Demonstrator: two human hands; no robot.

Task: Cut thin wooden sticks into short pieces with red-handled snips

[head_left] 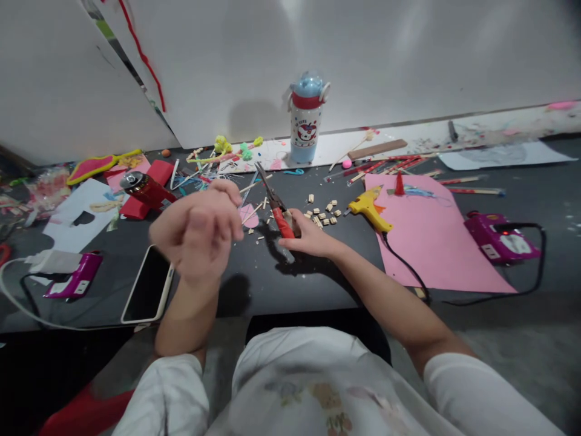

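My right hand [306, 236] rests on the dark table [281, 278] and grips red-handled cutters [278, 212], their blades pointing away from me. Just beyond the blades lie several small cut wooden pieces [324, 215] and a pink heart-shaped cutout [249, 215]. My left hand [200, 230] is raised above the table, fingers curled together in a loose fist. What it holds, if anything, is hidden. Thin wooden sticks [254, 184] lie behind it.
A yellow glue gun [370, 207] lies on a pink paper sheet [436, 242]. A phone [147, 284] lies face up at the left. Also there: a red can [144, 189], a drinking bottle [306, 118], purple devices [499, 237] [77, 280], and red sticks [399, 166].
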